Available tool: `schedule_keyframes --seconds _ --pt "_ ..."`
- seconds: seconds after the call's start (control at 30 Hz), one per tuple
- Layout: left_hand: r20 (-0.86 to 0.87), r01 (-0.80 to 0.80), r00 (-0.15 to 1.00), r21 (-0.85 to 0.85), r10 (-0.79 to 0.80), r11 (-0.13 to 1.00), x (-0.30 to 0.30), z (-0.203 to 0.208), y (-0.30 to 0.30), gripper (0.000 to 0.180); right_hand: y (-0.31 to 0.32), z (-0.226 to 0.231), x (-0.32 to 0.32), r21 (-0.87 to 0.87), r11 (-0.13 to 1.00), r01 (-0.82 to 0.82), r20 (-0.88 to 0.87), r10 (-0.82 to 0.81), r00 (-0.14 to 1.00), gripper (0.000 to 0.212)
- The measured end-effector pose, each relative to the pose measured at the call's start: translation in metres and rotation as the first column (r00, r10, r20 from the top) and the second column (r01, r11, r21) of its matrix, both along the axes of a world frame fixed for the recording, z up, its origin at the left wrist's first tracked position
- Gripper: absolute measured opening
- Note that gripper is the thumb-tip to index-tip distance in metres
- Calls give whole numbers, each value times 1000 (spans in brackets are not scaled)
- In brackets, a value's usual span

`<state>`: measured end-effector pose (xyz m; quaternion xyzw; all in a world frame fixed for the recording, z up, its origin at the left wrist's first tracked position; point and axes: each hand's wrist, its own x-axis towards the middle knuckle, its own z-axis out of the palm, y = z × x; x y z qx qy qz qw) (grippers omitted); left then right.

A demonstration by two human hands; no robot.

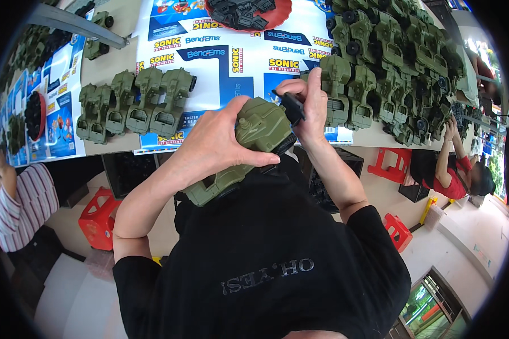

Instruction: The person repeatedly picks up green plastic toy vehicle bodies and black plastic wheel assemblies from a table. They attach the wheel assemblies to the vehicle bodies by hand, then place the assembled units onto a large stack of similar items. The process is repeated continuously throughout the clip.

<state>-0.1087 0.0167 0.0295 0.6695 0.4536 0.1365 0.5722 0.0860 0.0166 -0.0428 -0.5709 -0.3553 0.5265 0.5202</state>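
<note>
My left hand grips an olive green toy vehicle body from above, tilted, just in front of the table edge and over my black shirt. My right hand pinches a small black plastic part against the far end of that vehicle body. Both hands are close together, with the toy between them. The underside of the toy is hidden.
A row of green toy vehicles stands on a printed blue and white sheet. A big pile of them lies right. A red plate of black parts sits far. Red stools and other people flank me.
</note>
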Motion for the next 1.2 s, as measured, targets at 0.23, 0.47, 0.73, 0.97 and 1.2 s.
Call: schedule_keyframes --seconds 0.23,0.47,0.73,0.97,1.2 --pt "-151 52 987 -70 -62 996 5 4 5 82 -3 5 -8 -18 999 -46 14 46 999 75" --pt "-105 36 994 -30 -39 999 5 -2 1 78 -6 6 -12 -11 996 -89 -51 89 995 71" --pt "-105 91 990 -5 -91 996 6 -5 -2 81 -10 -13 -2 101 931 -351 65 346 936 65" --pt "-222 295 942 184 -253 938 4 0 -15 91 -16 26 0 -288 674 -680 -546 468 695 81" --pt "-316 343 915 276 -253 898 5 11 -46 96 -45 17 -5 -80 718 -691 -400 612 682 69"
